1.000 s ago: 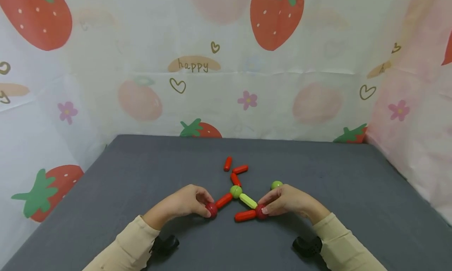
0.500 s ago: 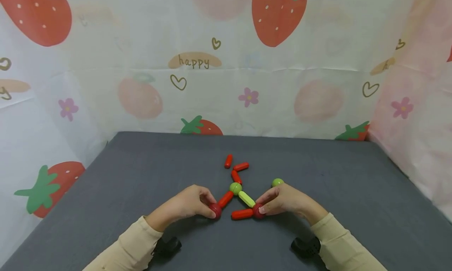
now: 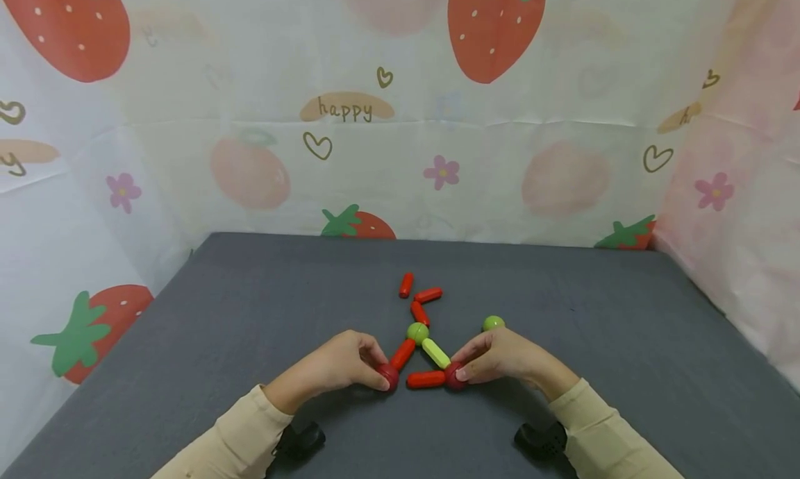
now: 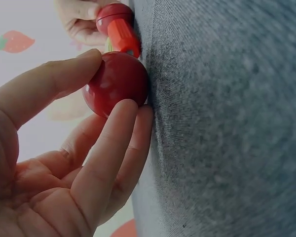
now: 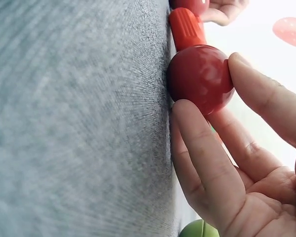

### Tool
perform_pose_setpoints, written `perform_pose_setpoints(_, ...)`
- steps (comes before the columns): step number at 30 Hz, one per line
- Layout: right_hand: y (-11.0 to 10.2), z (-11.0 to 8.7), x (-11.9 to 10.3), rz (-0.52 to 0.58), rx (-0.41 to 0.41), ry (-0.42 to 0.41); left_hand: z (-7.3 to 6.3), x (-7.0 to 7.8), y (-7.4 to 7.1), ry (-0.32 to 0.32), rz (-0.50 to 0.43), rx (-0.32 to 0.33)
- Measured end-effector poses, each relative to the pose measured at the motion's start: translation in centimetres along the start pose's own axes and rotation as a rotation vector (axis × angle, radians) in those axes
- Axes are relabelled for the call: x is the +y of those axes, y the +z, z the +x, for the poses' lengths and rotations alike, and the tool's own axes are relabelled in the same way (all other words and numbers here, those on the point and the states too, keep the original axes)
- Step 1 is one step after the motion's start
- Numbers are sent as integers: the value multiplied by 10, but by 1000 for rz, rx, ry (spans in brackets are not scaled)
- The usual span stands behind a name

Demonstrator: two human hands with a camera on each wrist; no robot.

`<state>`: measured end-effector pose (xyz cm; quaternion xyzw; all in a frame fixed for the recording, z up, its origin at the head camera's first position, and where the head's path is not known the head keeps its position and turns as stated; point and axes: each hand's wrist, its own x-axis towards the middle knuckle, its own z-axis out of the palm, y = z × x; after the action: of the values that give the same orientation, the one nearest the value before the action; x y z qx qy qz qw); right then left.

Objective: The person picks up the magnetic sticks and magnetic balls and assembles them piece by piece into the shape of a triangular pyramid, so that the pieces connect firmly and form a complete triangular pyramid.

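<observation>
My left hand (image 3: 344, 363) pinches a dark red ball (image 4: 117, 83) between thumb and fingers, low on the cloth. My right hand (image 3: 511, 357) grips a second red ball (image 5: 200, 78) the same way. A red rod (image 3: 403, 355) runs from the left ball up to a green ball (image 3: 417, 333). From that green ball a yellow-green rod (image 3: 436, 354) slopes down to the right ball. Another red rod (image 3: 426, 380) sticks out leftward from the right ball, its free end close to the left ball.
Beyond the green ball lie three red rods, one angled up from it (image 3: 420, 313), one slanted (image 3: 428, 296) and one at the back (image 3: 406, 284). Another green ball (image 3: 494, 323) sits just behind my right hand. Grey cloth (image 3: 281, 278) covers the table, with strawberry-printed curtains (image 3: 375, 173) around it.
My left hand has moved right with its red ball, bringing it near the free end of the lower red rod. The right hand has shifted slightly left; the triangle of rods has narrowed.
</observation>
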<state>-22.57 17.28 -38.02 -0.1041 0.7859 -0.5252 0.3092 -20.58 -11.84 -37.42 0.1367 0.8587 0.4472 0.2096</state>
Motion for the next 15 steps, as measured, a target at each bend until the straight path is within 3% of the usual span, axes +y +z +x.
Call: perform_pose_setpoints(15, 2, 1, 1, 8, -6, -10, -1, 1, 3, 9, -32, -13)
